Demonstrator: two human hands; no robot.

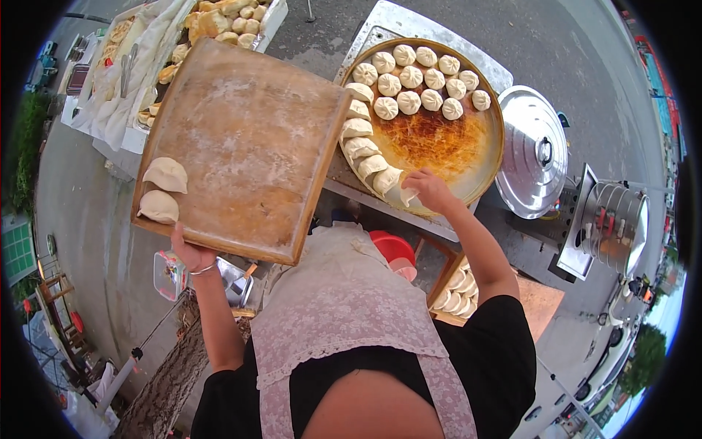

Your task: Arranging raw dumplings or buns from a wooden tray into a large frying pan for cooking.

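My left hand (192,254) grips the near left edge of a floured wooden board (241,146), holding it up beside the pan. Two crescent dumplings (162,190) lie at the board's left corner, close to that hand. My right hand (431,192) is over the near rim of a large round pan (468,157), its fingers closed on another crescent dumpling (409,194) at the pan's edge. A curved row of crescent dumplings (360,148) follows the pan's left side, partly hidden by the board. Round pleated buns (410,77) stand in rows at the far side. The pan's middle is oily brown.
A shiny metal lid (540,150) leans right of the pan, near stacked steamer rings (614,227). Trays of baked goods (219,25) stand at the far left. Below the pan are a red basin (395,252) and a tray of more dumplings (459,293). A tree trunk (164,373) rises near left.
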